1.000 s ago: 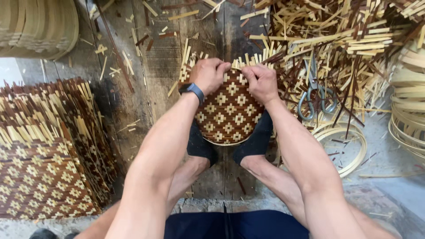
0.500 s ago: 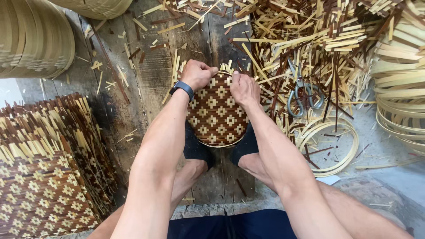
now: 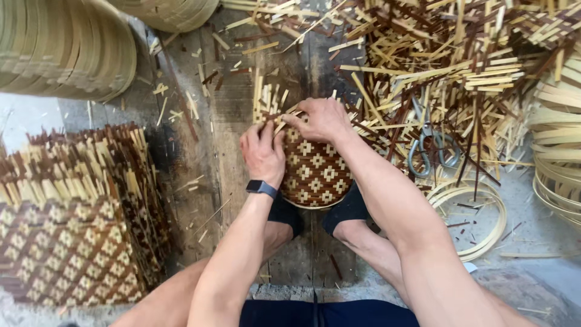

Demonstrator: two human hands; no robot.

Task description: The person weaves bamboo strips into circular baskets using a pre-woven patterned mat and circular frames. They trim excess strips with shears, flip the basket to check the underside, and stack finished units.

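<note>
A small round woven basket (image 3: 315,175) in brown and pale bamboo, with a diamond pattern, sits bottom-up between my two dark-socked feet (image 3: 346,209). My left hand (image 3: 264,151), with a dark watch on its wrist, presses on the basket's left edge, where loose strip ends (image 3: 266,100) stick out. Fingers of my right hand (image 3: 324,118) pinch a pale strip at the basket's far rim. The far side of the basket is hidden behind both hands.
Scissors (image 3: 426,148) lie in a heap of cut bamboo strips (image 3: 448,66) at the right. Bamboo hoops (image 3: 478,212) lie right of my leg. A stack of woven mats (image 3: 72,224) stands at the left, stacked round rims (image 3: 66,48) at top left. A wooden plank (image 3: 206,145) lies underneath.
The view has shifted. My left hand slid from the top rim down the basket's left side. My right hand stays at the far rim, gripping strips.
</note>
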